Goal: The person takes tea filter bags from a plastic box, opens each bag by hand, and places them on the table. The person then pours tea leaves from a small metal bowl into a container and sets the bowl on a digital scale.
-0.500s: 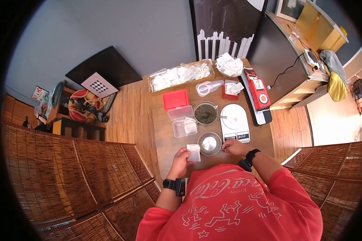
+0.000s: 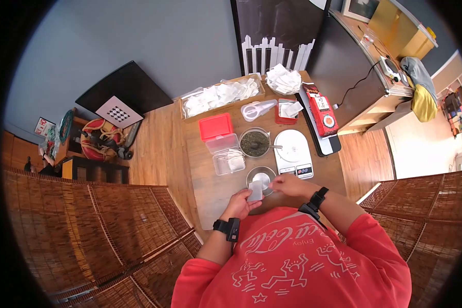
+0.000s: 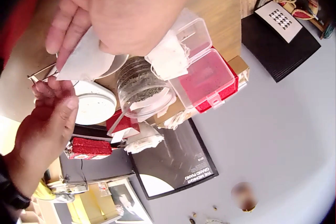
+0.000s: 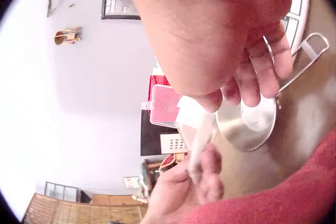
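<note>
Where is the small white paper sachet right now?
Head view: the small white paper sachet is pinched in the left hand, over the near rim of the steel bowl.

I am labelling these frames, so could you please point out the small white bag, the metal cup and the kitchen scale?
small white bag [image 2: 255, 191], head view, middle of its flat face.
metal cup [image 2: 262, 177], head view, its shiny inside.
kitchen scale [image 2: 290, 147], head view, the round white platform.

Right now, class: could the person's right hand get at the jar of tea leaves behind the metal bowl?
Probably yes. The right hand is beside the metal bowl, and the jar stands open just beyond, with nothing between; but its fingers are busy at the paper bag.
</note>
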The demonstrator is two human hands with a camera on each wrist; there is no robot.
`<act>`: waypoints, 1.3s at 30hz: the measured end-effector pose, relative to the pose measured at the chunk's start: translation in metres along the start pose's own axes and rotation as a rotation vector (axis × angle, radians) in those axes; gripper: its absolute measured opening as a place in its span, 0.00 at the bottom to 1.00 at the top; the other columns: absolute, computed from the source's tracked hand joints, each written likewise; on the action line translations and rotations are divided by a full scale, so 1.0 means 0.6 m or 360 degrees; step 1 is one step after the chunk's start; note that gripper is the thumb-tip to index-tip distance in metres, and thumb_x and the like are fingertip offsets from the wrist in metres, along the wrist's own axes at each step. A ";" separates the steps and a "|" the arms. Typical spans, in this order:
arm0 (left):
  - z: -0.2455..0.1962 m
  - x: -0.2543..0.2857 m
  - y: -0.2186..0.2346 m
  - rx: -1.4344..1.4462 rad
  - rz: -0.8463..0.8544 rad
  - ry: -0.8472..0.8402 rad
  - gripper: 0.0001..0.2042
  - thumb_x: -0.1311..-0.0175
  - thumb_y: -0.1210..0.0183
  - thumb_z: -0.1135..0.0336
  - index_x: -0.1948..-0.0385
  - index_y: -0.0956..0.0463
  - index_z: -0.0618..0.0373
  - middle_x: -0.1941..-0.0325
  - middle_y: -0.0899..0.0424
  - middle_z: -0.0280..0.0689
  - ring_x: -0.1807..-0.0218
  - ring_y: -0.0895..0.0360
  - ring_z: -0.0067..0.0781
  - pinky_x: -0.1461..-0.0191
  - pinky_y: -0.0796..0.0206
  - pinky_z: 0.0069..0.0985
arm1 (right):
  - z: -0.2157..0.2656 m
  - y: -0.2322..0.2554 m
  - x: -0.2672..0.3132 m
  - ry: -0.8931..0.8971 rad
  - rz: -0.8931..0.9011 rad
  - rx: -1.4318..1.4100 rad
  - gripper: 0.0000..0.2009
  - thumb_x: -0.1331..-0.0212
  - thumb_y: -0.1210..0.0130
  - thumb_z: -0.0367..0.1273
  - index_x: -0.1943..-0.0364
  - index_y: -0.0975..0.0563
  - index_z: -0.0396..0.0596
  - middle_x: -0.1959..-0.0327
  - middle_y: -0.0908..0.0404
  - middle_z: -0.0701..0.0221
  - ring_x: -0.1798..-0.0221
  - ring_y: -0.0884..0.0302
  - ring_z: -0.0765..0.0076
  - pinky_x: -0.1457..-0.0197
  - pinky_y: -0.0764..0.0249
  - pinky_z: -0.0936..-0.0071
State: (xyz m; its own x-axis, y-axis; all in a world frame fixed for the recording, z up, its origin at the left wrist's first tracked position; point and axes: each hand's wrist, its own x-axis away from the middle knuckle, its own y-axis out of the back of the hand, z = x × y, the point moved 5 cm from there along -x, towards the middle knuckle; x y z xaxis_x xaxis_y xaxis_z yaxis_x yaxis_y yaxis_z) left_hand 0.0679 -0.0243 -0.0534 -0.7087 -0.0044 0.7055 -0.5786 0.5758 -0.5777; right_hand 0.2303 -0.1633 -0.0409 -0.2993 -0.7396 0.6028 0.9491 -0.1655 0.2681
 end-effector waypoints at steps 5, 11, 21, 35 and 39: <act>0.024 -0.028 -0.008 -0.0112 -0.0025 0.0071 0.18 0.24 0.60 0.62 0.41 0.33 0.63 0.45 0.21 0.44 0.47 0.20 0.40 0.44 0.25 0.36 | 0.015 -0.025 -0.003 -0.0247 0.0165 -0.0518 0.18 0.34 0.45 0.47 0.67 0.20 0.46 0.74 0.21 0.74 0.74 0.26 0.78 0.69 0.28 0.77; 0.028 -0.005 -0.033 -0.0105 0.0033 0.0259 0.17 0.23 0.61 0.60 0.42 0.33 0.60 0.46 0.19 0.44 0.50 0.17 0.39 0.48 0.24 0.36 | -0.004 -0.024 -0.014 -0.0376 0.0111 -0.0605 0.17 0.34 0.46 0.44 0.73 0.22 0.47 0.79 0.26 0.77 0.79 0.31 0.79 0.77 0.35 0.80; 0.036 -0.008 -0.021 -0.0333 -0.0029 0.0412 0.18 0.23 0.61 0.52 0.46 0.29 0.52 0.52 0.14 0.37 0.57 0.16 0.30 0.55 0.27 0.27 | -0.012 -0.035 -0.006 -0.0543 0.0170 -0.0703 0.20 0.33 0.47 0.50 0.72 0.24 0.48 0.79 0.28 0.77 0.79 0.32 0.81 0.80 0.38 0.81; 0.043 -0.021 -0.016 -0.0251 0.0024 0.0393 0.19 0.22 0.62 0.52 0.44 0.30 0.52 0.52 0.14 0.36 0.59 0.17 0.28 0.56 0.28 0.27 | -0.017 -0.031 -0.008 -0.0516 0.0130 -0.0577 0.19 0.33 0.47 0.45 0.75 0.24 0.45 0.79 0.28 0.74 0.80 0.32 0.78 0.82 0.41 0.78; 0.039 -0.012 -0.023 -0.0222 0.0018 0.0401 0.17 0.23 0.58 0.53 0.44 0.30 0.51 0.55 0.14 0.34 0.60 0.17 0.28 0.59 0.28 0.26 | -0.020 -0.032 -0.009 -0.0507 0.0160 -0.0604 0.17 0.34 0.44 0.45 0.74 0.24 0.47 0.79 0.26 0.76 0.79 0.30 0.80 0.79 0.36 0.81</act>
State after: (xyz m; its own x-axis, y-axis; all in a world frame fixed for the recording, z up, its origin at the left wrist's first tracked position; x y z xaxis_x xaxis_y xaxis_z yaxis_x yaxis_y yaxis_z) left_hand 0.0713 -0.0513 -0.0601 -0.5818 0.1959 0.7894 -0.4980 0.6815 -0.5362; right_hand 0.2150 -0.1642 -0.0585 -0.1636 -0.5381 0.8268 0.9259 -0.3730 -0.0596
